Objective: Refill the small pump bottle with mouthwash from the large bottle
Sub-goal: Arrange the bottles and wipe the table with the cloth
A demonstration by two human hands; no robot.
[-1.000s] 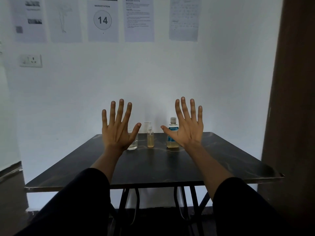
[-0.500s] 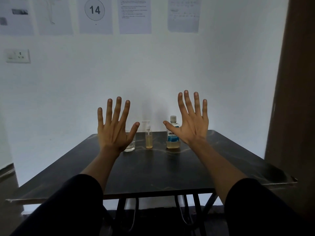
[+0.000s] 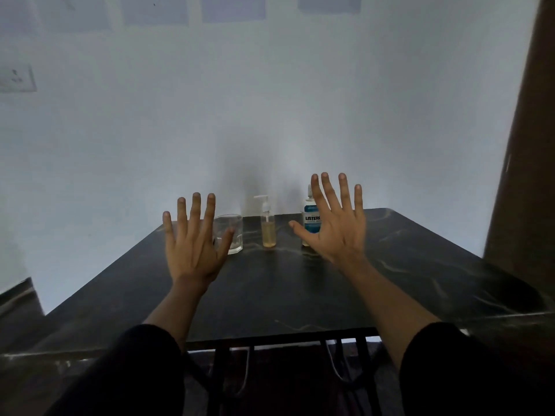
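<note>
Pump bottle [image 3: 268, 231] stands mid-table at the back, between glass [image 3: 229, 237] and mouthwash [image 3: 311, 223]; light, slick plastic, so I'd hold its body. My left hand [image 3: 193, 246] and right hand [image 3: 338, 226] hover spread, empty

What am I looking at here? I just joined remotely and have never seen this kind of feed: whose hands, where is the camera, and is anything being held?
There is no machine. A person wears one camera on the head, looking forward and down. The left hand and right hand are raised over a dark table, fingers spread, holding nothing. Along the table's far edge stand a clear glass, a small pump bottle partly filled with yellowish liquid, and the large mouthwash bottle, partly hidden by the right hand. Both bottles appear capped; no pouring has begun.
</note>
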